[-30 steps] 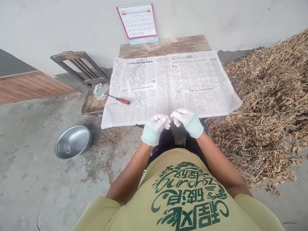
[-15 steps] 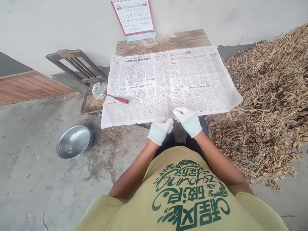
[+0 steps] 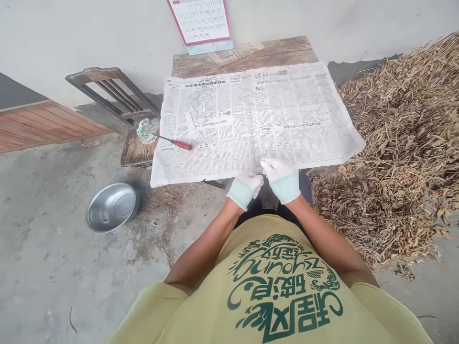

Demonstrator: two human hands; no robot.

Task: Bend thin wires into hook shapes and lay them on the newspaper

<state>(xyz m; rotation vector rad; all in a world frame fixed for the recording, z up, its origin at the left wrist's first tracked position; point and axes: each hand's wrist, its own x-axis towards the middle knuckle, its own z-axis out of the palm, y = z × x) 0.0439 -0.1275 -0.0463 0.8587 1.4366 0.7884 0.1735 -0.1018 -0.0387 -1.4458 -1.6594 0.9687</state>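
Both my hands wear white knit gloves with pale green cuffs and meet at the near edge of the newspaper. My left hand is closed, thumb against fingers, on a thin wire. My right hand pinches the same wire close by; most of it is hidden in the gloves. On the newspaper's left half lie several thin wire rings. Angular bent wire shapes are spread over its right half. A screwdriver with a red handle rests on the paper's left side, beside a narrow white strip.
The newspaper covers a wooden table against the wall, with a desk calendar at the back. A wooden chair holds a crumpled cloth. A metal basin sits on the floor. Dry stalks are heaped at right.
My left hand has shifted slightly right, closer to my right hand. Both remain closed on the wire. The view has tilted down a little; the objects on the newspaper have not moved.
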